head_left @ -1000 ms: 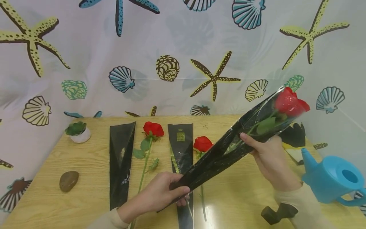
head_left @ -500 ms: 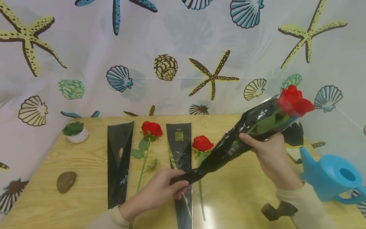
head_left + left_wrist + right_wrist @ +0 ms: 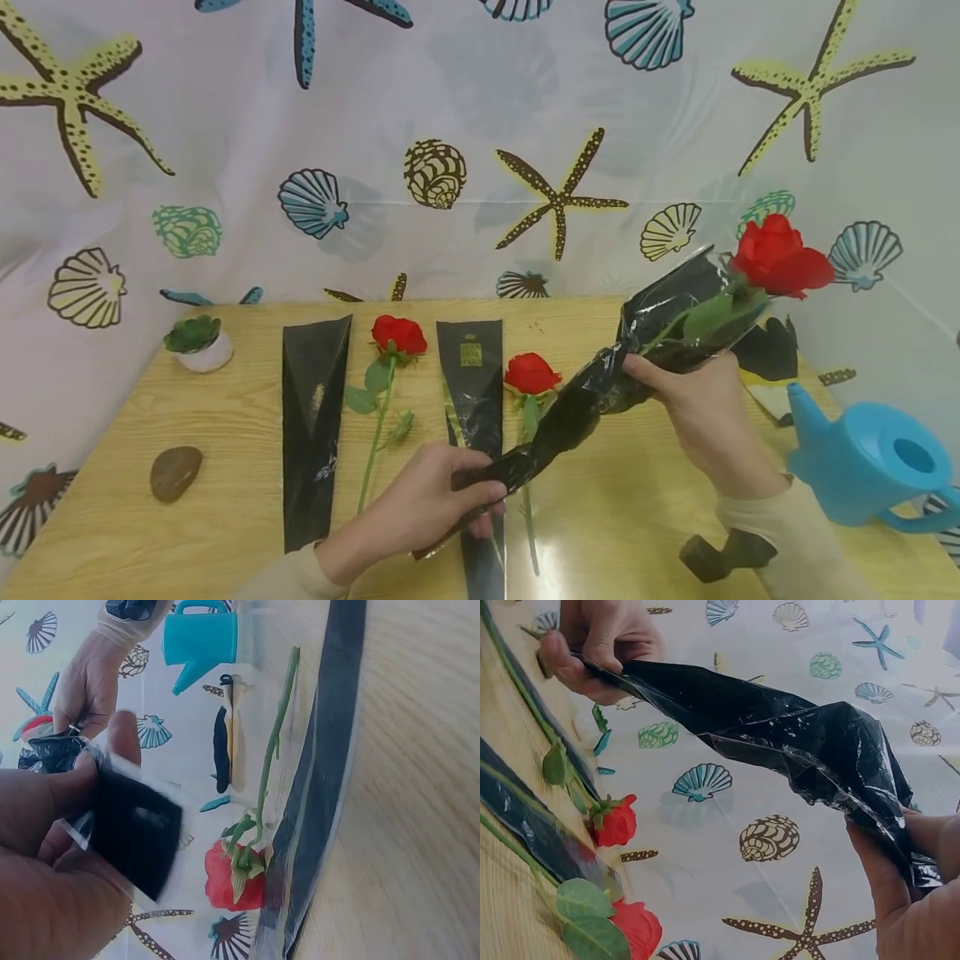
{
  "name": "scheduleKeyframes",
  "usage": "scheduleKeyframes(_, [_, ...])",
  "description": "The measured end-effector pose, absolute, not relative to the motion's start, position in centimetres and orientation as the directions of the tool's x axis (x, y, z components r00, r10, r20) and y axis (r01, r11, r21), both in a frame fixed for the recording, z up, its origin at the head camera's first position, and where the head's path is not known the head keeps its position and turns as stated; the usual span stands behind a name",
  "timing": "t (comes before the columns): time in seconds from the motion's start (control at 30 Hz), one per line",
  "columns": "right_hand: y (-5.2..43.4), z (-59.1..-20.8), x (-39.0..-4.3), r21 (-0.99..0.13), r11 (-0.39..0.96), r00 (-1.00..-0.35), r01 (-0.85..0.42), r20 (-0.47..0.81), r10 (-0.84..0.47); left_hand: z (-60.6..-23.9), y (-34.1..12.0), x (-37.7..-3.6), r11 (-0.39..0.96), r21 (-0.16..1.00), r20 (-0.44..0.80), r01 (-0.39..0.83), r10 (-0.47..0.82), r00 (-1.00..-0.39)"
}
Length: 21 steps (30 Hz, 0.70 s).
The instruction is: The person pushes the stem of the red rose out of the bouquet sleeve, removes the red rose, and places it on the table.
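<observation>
In the head view, my left hand (image 3: 431, 496) pinches the narrow lower end of a black clear-fronted flower sleeve (image 3: 573, 412). My right hand (image 3: 697, 400) grips the same sleeve near its wide top, thumb in front. A red rose (image 3: 780, 257) sticks out of the top, its bloom past the rim and its green leaf (image 3: 708, 317) partly outside. Most of this rose's stem is hidden inside. Between the hands the film is bunched and wrinkled, as the right wrist view shows along the crumpled sleeve (image 3: 780, 735). The flat end of the sleeve (image 3: 139, 832) pokes past my left fingers.
On the wooden table (image 3: 232, 417) lie a flat black sleeve (image 3: 313, 433), a loose red rose (image 3: 397, 335), a gold-marked sleeve (image 3: 472, 350) and another rose (image 3: 532, 373). A potted succulent (image 3: 201, 346) and brown stone (image 3: 175, 473) are left; a blue watering can (image 3: 873, 462) is right.
The sleeve, smooth and straight a second ago, has crumpled and twisted between the hands. The rose's bloom has come out past the sleeve's rim. Both hands have stayed nearly in place.
</observation>
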State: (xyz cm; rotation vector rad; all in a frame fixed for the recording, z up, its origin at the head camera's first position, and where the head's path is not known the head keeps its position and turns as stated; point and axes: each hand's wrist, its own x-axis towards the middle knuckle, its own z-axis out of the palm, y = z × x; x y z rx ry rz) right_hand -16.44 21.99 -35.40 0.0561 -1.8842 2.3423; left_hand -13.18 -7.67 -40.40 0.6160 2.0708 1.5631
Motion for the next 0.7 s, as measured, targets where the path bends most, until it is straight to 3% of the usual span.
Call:
scheduleKeyframes(0.13, [23.0, -35.0, -16.6, -0.933, -0.332, -0.99, -0.137, 0.12, 0.072, -40.7, -8.7, -12.8, 0.217, 0.976, -0.151, -0.016, 0.619, -0.77])
scheduleKeyframes(0.3, [23.3, -34.6, -16.7, -0.934, -0.341, -0.995, -0.101, 0.094, 0.037, -41.1, -9.6, -12.7, 0.217, 0.975, -0.179, -0.052, 0.619, -0.765])
scheduleKeyframes(0.6, [21.7, -34.2, -16.7, -0.966, -0.236, -0.995, -0.102, 0.102, 0.011, -40.0, -8.7, -13.4, 0.403, 0.883, -0.032, 0.242, 0.566, -0.824])
scheduleKeyframes(0.7, [21.3, -34.0, -16.7, -0.977, -0.193, -0.996, -0.094, 0.093, 0.015, -39.6, -8.0, -13.4, 0.391, 0.872, 0.004, 0.296, 0.598, -0.801])
